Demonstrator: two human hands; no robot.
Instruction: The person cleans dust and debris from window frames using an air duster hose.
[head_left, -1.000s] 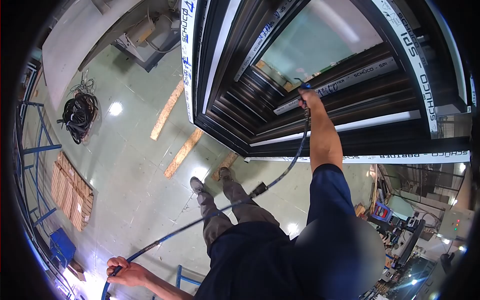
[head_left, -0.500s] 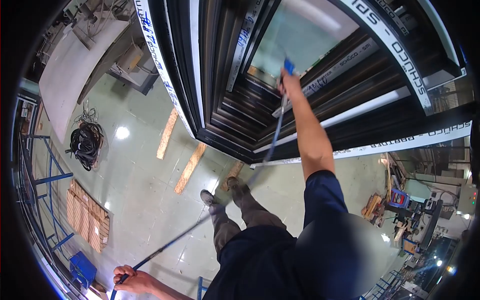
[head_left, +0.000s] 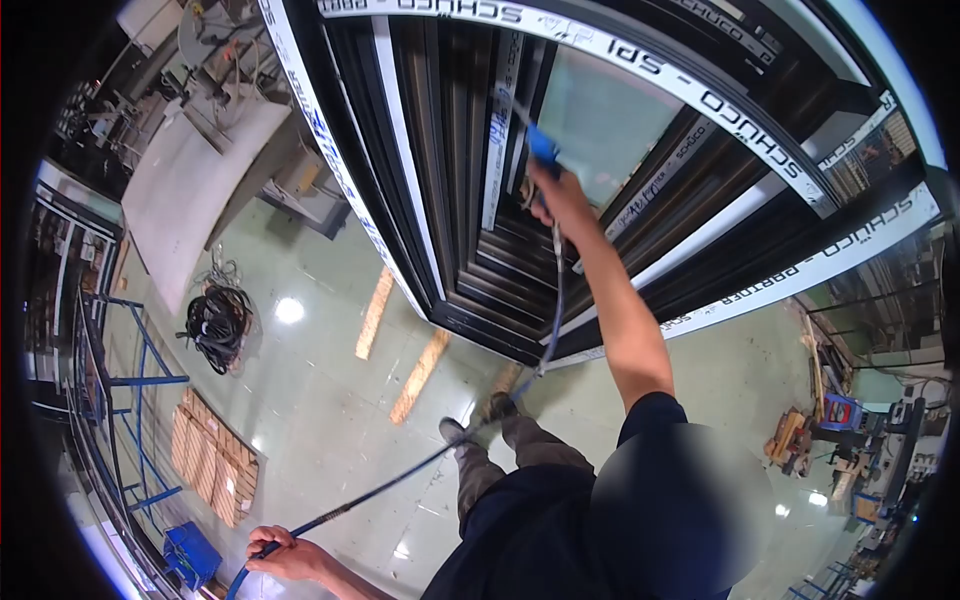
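My right hand [head_left: 560, 200] is wrapped round a blue air gun [head_left: 543, 146] with a thin nozzle, held over the stacked dark frames [head_left: 440, 150] near a glass pane [head_left: 610, 120]. From the gun a blue hose [head_left: 400, 478] runs down past my feet to the lower left. There my left hand [head_left: 285, 555] has its fingers closed round the hose. White protective tape [head_left: 790, 285] with black lettering covers the frame edges.
On the floor lie wooden strips [head_left: 418, 377], a coil of black cable [head_left: 217, 325] and a slatted wooden panel [head_left: 213, 460]. A blue metal rack [head_left: 145, 380] and a blue box [head_left: 192, 553] stand at the left. Tools and wood pieces [head_left: 790, 440] are at the right.
The frames and floor have shifted right and down in view. My right hand has moved left with the air gun, from over the glass towards the taped frame bar. My left hand still holds the hose.
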